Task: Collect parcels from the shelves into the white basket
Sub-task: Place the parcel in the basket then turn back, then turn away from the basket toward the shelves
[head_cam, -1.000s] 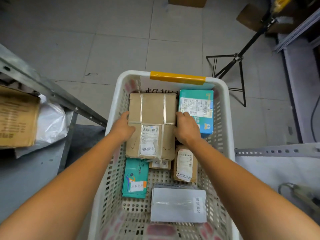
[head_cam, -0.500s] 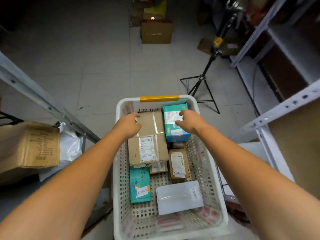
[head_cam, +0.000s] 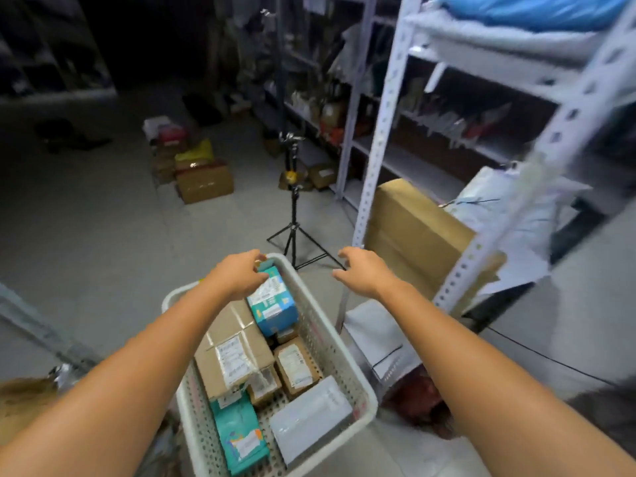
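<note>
Parcels [head_cam: 234,352] of brown card, teal and grey crowd the white basket [head_cam: 332,335] beside the shelves [head_cam: 413,163], where more wait. Right hand [head_cam: 361,270] reaches empty, fingers loose; left hand [head_cam: 237,275] covers the far rim, grip unclear.

Black tripod [head_cam: 293,208] on grey floor [head_cam: 103,235], cardboard boxes [head_cam: 204,182] beyond

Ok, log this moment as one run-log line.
white basket: parcels inside | left grip: at far rim, hold unclear | right grip: open, empty, outside basket near shelf post
</note>
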The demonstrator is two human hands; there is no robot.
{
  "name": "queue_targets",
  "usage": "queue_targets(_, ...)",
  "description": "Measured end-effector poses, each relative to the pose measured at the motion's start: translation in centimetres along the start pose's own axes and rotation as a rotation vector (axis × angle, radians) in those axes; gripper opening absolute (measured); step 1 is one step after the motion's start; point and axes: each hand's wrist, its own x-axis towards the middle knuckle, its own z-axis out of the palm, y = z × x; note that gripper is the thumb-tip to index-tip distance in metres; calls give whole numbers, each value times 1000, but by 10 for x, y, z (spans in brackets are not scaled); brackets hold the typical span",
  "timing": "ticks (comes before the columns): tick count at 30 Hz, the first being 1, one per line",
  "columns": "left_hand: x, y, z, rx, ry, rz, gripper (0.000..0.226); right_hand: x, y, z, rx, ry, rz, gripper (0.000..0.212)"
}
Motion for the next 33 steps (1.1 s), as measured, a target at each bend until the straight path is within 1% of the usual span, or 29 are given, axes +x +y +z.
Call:
queue_targets(5,-29,93,7,54,-2,166,43,-80,59,-51,75,116,75,49)
queue_targets(7,-43,134,17,83,-24,229,42,-116,87,-66,95,157,123,51)
queue_targets(11,-72,221,47,179,-57,397,42,-189,151,-86,126,252,247,47)
queue_targets(16,-102,323,89,193,-129,602,42,-274,226,-103,135,337,440,45)
queue_targets(21,-125,416,131,239,-201,826,44,-362,280,-113,160,417,671,47)
queue_targets(26,-146,504,178,256,-330,1058,44,-443,312,-104,173,544,930,49)
queue_targets(30,-178,556,218,272,-442,1266,39,-503,311,-85,271,656,1185,49)
queue_targets(33,-209,581,246,290,-511,1398,38,-544,298,-62,316,708,1356,46)
